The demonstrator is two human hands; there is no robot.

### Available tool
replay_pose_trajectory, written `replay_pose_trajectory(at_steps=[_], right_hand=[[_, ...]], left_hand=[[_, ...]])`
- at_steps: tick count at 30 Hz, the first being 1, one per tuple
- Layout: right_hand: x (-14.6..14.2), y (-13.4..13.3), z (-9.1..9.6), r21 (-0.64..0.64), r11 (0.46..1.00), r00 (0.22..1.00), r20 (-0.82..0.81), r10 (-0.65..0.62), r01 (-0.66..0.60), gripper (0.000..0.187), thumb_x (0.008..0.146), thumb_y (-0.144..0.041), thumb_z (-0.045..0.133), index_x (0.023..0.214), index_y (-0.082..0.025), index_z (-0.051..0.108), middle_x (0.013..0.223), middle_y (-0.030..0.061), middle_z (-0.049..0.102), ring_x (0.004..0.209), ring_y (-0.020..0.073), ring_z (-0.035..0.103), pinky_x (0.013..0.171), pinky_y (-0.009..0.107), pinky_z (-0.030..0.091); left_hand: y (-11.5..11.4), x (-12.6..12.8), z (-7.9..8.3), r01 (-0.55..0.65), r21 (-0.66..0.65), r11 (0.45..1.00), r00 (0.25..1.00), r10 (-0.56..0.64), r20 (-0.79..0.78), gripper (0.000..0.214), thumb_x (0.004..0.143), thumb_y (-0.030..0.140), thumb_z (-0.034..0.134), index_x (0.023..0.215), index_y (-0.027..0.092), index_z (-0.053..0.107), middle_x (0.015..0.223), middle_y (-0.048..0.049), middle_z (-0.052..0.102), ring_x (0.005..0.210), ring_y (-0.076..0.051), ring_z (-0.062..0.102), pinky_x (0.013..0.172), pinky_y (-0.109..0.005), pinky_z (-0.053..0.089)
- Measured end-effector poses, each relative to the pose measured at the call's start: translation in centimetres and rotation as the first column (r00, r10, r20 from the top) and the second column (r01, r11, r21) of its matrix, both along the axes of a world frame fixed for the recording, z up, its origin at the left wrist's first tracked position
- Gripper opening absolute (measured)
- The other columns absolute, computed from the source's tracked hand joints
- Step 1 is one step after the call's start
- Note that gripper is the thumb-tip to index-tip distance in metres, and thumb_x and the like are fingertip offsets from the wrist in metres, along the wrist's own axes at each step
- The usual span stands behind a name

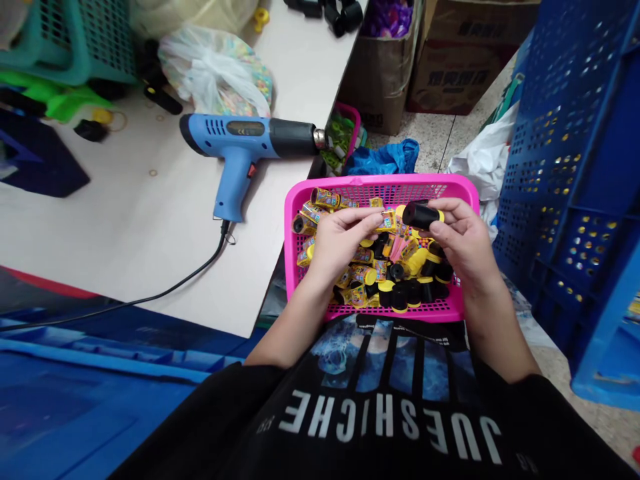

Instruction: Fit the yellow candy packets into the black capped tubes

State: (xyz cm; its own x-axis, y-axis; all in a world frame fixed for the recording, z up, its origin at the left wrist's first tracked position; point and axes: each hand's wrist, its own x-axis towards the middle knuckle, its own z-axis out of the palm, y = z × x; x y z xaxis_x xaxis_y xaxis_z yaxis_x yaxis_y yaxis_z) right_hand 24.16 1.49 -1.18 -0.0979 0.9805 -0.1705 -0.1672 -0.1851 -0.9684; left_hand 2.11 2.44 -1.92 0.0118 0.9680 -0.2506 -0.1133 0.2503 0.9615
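Above the pink basket (pixel 295 267), my right hand (pixel 467 243) pinches a small black cylinder with a yellow end (pixel 421 217), which lies sideways between fingers and thumb. My left hand (pixel 340 237) is closed on a small yellow printed sleeve (pixel 388 221), held between thumb and fingertips. The sleeve and the cylinder are apart, with a short gap between them. Below both hands the basket holds many pieces: black cylinders with yellow ends (pixel 399 297) and others wrapped in yellow printed film (pixel 325 198).
A blue heat gun (pixel 235 143) lies on the white table (pixel 200 280) to the left, nozzle towards the basket, its black cord (pixel 195 270) trailing left. A tied plastic bag (pixel 215 70) sits behind it. Blue crates (pixel 565 167) stand at the right, cardboard boxes (pixel 460 60) at the back.
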Motion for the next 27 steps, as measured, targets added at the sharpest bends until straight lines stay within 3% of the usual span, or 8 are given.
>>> replay_pose_trajectory(at_steps=[6,9,15,19,23,25,27], right_hand=[[-0.3,0.2,-0.4,-0.003,1.0,1.0,0.016,-0.016,0.016,0.043,0.073,-0.053,0.087,0.105,-0.028,0.073,0.106,0.0022,0.077,0.096,0.0204,0.075,0.087,0.036,0.066],[-0.4,0.2,-0.5,0.016,1.0,0.998,0.059,-0.02,0.019,0.041,0.073,-0.052,0.088,0.102,-0.027,0.073,0.106,0.0023,0.078,0.099,0.02,0.074,0.091,0.035,0.063],[-0.9,-0.6,-0.1,0.182,0.982,0.927,0.374,-0.016,-0.057,0.041,0.082,-0.057,0.079,0.109,-0.027,0.073,0.099,0.0041,0.077,0.085,0.0214,0.071,0.087,0.041,0.06],[-1.2,-0.9,-0.4,0.264,0.96,0.879,0.475,-0.049,-0.089,0.04,0.086,-0.058,0.075,0.112,-0.029,0.072,0.106,0.0055,0.075,0.09,0.0234,0.07,0.092,0.044,0.057],[-1.4,-0.8,-1.3,0.189,0.97,0.939,0.332,0.086,-0.156,0.061,0.078,-0.074,0.073,0.121,-0.031,0.068,0.119,0.007,0.07,0.108,0.0273,0.068,0.097,0.044,0.057],[-1.7,-0.8,-1.3,0.093,0.983,0.977,0.163,0.139,-0.155,0.066,0.085,-0.081,0.057,0.13,-0.033,0.062,0.133,0.0074,0.065,0.122,0.0274,0.064,0.101,0.044,0.056],[-2.2,-1.0,-1.1,-0.051,0.981,0.982,-0.033,0.187,-0.188,0.06,0.094,-0.076,0.046,0.136,-0.035,0.057,0.14,0.006,0.061,0.125,0.0249,0.063,0.103,0.044,0.056]], left_hand=[[-0.1,-0.1,0.0,0.069,0.088,0.994,0.997,-0.072,0.029,0.022,0.078,0.045,0.085,0.095,0.029,0.085,0.107,-0.0056,0.082,0.096,-0.018,0.075,0.071,-0.023,0.061],[-0.2,-0.1,-0.1,0.073,0.085,0.994,0.991,-0.082,0.106,0.02,0.081,0.043,0.084,0.096,0.031,0.085,0.114,-0.0051,0.08,0.095,-0.016,0.075,0.072,-0.023,0.062],[-0.2,0.3,0.2,0.119,0.113,0.987,0.992,-0.122,0.021,0.026,0.079,0.043,0.085,0.099,0.027,0.085,0.104,-0.0052,0.081,0.08,-0.014,0.072,0.068,-0.026,0.06],[-0.1,0.4,0.4,0.175,0.138,0.975,0.984,-0.178,0.01,0.039,0.07,0.042,0.092,0.103,0.024,0.08,0.103,-0.0045,0.08,0.09,-0.018,0.073,0.084,-0.033,0.06],[-0.2,0.4,0.4,0.236,0.157,0.959,0.971,-0.238,-0.002,0.045,0.066,0.043,0.094,0.102,0.022,0.077,0.105,-0.0046,0.078,0.095,-0.02,0.072,0.089,-0.036,0.058],[-0.3,0.5,0.4,0.24,0.154,0.958,0.968,-0.248,0.03,0.046,0.065,0.043,0.094,0.103,0.023,0.076,0.107,-0.0044,0.078,0.094,-0.02,0.072,0.088,-0.036,0.059],[-0.4,0.7,0.5,0.245,0.16,0.956,0.965,-0.256,0.056,0.045,0.066,0.04,0.094,0.104,0.023,0.077,0.109,-0.0041,0.078,0.095,-0.019,0.073,0.09,-0.036,0.058]])
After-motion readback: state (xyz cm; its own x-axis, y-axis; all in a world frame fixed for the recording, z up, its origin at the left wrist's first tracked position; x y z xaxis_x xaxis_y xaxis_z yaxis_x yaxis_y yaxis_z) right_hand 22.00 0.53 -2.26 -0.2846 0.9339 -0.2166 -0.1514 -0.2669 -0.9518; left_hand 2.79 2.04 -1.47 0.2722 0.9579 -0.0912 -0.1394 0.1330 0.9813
